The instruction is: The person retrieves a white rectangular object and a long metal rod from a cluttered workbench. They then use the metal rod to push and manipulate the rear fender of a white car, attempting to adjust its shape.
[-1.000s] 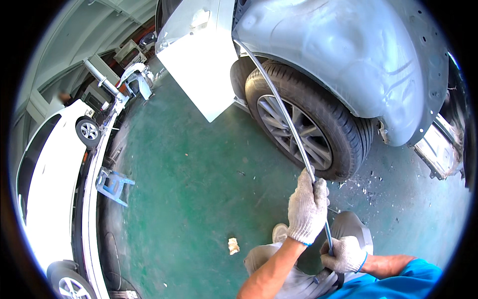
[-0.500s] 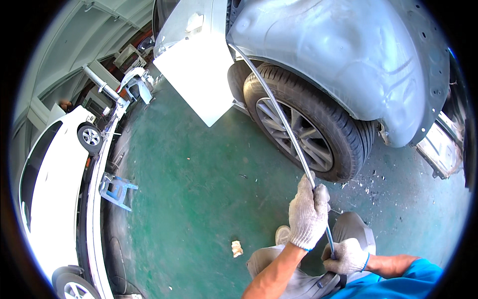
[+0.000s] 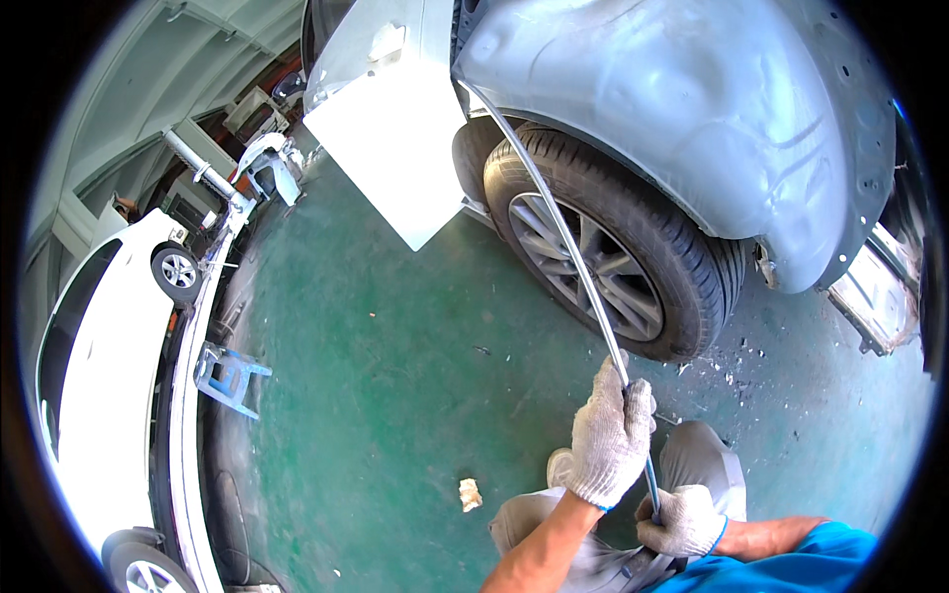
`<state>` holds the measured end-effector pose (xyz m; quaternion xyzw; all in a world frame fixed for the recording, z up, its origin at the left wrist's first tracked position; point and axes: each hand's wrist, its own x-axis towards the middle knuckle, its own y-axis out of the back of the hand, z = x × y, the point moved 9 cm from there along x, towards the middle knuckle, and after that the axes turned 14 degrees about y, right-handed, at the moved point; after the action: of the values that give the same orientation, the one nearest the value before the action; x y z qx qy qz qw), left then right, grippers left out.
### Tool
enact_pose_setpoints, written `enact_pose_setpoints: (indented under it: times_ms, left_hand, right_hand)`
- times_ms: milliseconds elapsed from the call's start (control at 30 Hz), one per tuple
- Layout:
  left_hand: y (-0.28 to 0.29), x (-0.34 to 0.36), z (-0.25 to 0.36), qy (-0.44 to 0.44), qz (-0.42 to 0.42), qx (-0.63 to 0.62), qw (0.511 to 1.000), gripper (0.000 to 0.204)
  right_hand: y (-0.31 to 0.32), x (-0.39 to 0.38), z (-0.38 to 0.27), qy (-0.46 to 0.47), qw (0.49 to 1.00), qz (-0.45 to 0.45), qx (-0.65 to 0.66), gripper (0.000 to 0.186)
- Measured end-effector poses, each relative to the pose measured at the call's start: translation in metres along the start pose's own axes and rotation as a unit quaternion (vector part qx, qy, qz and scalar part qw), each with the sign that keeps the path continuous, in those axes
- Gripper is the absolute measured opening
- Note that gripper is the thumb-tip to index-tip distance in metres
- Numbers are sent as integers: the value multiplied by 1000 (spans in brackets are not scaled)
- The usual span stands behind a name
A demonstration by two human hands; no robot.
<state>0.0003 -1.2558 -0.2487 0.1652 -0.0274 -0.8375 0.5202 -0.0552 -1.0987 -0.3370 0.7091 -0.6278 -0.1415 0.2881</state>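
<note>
A long, thin metal rod [image 3: 571, 242] slants from my lap up to the wheel-arch edge of a dented, silver-grey car fender [image 3: 633, 69]. Its far end meets the arch at the upper left, where I cannot make out the exact contact. My left hand [image 3: 610, 440], in a white knit glove, is closed around the rod in front of the wheel [image 3: 593, 267]. Lower down, near my knees, my gloved right hand [image 3: 682, 522] grips the rod close to its near end. The rod bows slightly along its length and passes in front of the tyre.
A white panel [image 3: 390, 163] hangs from the car's side, left of the wheel. On the left, a white car [image 3: 109, 366] stands beside a long rail [image 3: 188, 435] and a blue stool [image 3: 232, 379]. Debris [image 3: 732, 376] and a crumpled scrap [image 3: 471, 495] lie on the green floor.
Both hands have shifted slightly downward with the rod, the right hand more than the left. The rod looks a little more bowed. Its far end stays at the wheel arch.
</note>
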Motion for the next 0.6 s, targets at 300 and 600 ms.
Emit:
enact_pose_setpoints:
  times_ms: [300,600]
  left_hand:
    - [-1,6,-9,-9,5,-21,1000,42]
    - [-2,5,-4,-15,-1,-25,1000,41]
  right_hand:
    - [3,4,1,-5,1000,-11,-4,17]
    - [0,1,8,-33,998,-44,21,20]
